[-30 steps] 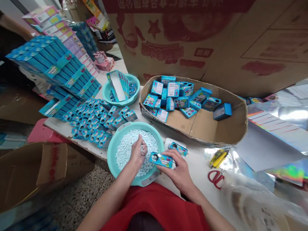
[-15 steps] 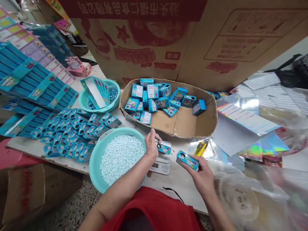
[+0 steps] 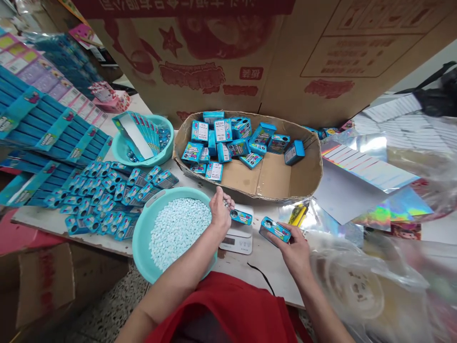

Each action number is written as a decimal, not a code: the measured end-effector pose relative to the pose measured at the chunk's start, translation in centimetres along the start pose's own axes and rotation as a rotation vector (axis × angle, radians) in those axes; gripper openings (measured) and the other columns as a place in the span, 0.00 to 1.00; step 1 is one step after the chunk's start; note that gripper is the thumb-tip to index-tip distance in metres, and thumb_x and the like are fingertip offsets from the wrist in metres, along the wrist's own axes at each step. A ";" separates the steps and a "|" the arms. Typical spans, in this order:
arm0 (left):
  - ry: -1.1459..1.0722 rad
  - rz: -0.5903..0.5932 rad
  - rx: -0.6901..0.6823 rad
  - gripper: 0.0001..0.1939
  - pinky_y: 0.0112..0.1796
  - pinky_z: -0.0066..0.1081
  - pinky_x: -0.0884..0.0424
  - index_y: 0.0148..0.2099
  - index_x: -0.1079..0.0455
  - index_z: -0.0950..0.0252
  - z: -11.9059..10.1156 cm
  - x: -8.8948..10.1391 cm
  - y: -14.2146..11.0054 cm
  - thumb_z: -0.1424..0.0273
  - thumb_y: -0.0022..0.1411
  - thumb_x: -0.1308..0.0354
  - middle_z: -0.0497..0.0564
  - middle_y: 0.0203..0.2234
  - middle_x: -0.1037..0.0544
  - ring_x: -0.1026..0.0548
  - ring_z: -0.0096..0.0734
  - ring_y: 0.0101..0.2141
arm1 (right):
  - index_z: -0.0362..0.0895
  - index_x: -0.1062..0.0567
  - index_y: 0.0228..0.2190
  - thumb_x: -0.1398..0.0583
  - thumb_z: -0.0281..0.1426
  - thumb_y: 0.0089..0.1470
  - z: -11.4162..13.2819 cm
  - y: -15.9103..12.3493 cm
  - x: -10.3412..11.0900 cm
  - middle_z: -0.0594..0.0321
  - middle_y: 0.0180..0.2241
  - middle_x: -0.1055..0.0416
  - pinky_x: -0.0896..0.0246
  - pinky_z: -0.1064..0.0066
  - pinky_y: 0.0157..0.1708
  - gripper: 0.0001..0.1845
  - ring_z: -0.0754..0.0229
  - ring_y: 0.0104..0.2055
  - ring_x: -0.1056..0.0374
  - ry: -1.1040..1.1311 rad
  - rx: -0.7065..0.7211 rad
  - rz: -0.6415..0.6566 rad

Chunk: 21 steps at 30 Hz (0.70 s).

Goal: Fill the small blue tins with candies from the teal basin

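Observation:
My left hand is pinched shut on a few pale tablets, its fingertips right at the end of a small blue tin. That tin lies on a white scale. My right hand holds a second blue tin just right of the scale, above the white table. A teal basin full of pale blue tablets sits under my left forearm at the table's front edge.
A low cardboard box behind the scale holds several blue tins. Rows of tins, a teal bowl and stacked blue cartons lie left. A yellow cutter, holographic sheets and plastic bags lie right.
My left hand left the basin with tablets and moved right to the tin on the scale. My right hand carried its tin from the basin's edge to the right of the scale.

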<state>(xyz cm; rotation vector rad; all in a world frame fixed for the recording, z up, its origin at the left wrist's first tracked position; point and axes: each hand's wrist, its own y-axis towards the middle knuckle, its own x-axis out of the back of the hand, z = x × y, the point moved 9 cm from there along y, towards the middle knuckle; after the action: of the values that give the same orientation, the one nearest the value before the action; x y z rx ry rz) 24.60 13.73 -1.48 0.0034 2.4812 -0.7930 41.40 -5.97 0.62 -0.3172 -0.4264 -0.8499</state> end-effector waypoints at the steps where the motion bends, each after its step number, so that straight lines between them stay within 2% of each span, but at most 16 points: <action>1: -0.013 0.006 0.022 0.26 0.16 0.22 0.48 0.23 0.45 0.64 -0.1 0.2 0.0 0.48 0.48 0.38 0.40 0.13 0.41 0.40 0.18 0.14 | 0.45 0.24 0.33 0.33 0.47 0.37 0.1 0.0 0.0 0.60 0.34 0.30 0.37 0.59 0.40 0.23 0.53 0.37 0.34 0.000 0.002 -0.002; 3: -0.031 0.022 0.065 0.26 0.15 0.21 0.50 0.24 0.44 0.64 -0.7 0.9 0.1 0.49 0.48 0.37 0.40 0.13 0.42 0.43 0.16 0.13 | 0.45 0.23 0.33 0.33 0.47 0.37 0.2 -0.1 0.0 0.60 0.34 0.30 0.37 0.59 0.40 0.24 0.53 0.37 0.34 -0.005 0.004 -0.010; 5: -0.022 0.027 0.090 0.24 0.15 0.20 0.51 0.25 0.42 0.64 -1.7 2.4 0.1 0.52 0.47 0.35 0.39 0.14 0.41 0.44 0.15 0.13 | 0.45 0.23 0.34 0.33 0.47 0.37 0.3 -0.1 0.0 0.60 0.34 0.30 0.37 0.60 0.40 0.24 0.53 0.37 0.34 -0.009 0.003 -0.015; 10: 0.181 -0.073 0.079 0.19 0.18 0.20 0.41 0.31 0.33 0.67 -5.1 9.5 -0.5 0.61 0.44 0.31 0.45 0.20 0.32 0.35 0.18 0.19 | 0.45 0.23 0.38 0.34 0.48 0.39 0.4 -0.2 0.0 0.60 0.36 0.30 0.37 0.60 0.41 0.26 0.54 0.38 0.33 -0.010 0.015 -0.027; 13: 0.280 -0.114 0.145 0.15 0.21 0.21 0.37 0.33 0.30 0.69 -5.6 13.5 -1.2 0.67 0.43 0.32 0.48 0.22 0.29 0.32 0.21 0.21 | 0.46 0.23 0.40 0.35 0.48 0.42 1.2 -0.1 0.3 0.59 0.36 0.30 0.37 0.60 0.42 0.26 0.54 0.38 0.33 -0.022 0.108 -0.057; 15: 0.326 -0.123 0.205 0.15 0.20 0.21 0.38 0.33 0.30 0.69 -5.2 15.3 -1.7 0.71 0.41 0.33 0.49 0.22 0.29 0.32 0.21 0.20 | 0.46 0.23 0.39 0.36 0.47 0.45 2.1 -0.2 0.4 0.59 0.36 0.30 0.37 0.60 0.42 0.23 0.55 0.38 0.33 -0.044 0.193 -0.070; 18: 0.408 -0.107 0.257 0.16 0.17 0.20 0.44 0.32 0.32 0.68 -4.6 16.2 -2.2 0.68 0.40 0.32 0.47 0.19 0.30 0.35 0.20 0.17 | 0.46 0.22 0.38 0.38 0.46 0.49 3.0 -0.4 0.3 0.59 0.35 0.31 0.36 0.61 0.41 0.20 0.56 0.38 0.33 -0.066 0.278 -0.067; 21: 0.507 -0.041 0.260 0.18 0.15 0.20 0.50 0.31 0.33 0.67 -4.2 15.4 -2.2 0.62 0.41 0.33 0.45 0.18 0.32 0.39 0.18 0.15 | 0.46 0.22 0.39 0.38 0.45 0.51 3.3 -0.5 0.0 0.59 0.35 0.32 0.35 0.62 0.40 0.18 0.56 0.38 0.34 -0.072 0.319 -0.051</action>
<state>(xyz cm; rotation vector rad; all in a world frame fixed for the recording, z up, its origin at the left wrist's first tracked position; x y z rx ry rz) 8.97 11.78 -4.92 0.2793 2.8251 -1.2556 40.17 -4.86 3.51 -0.0425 -0.6299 -0.8071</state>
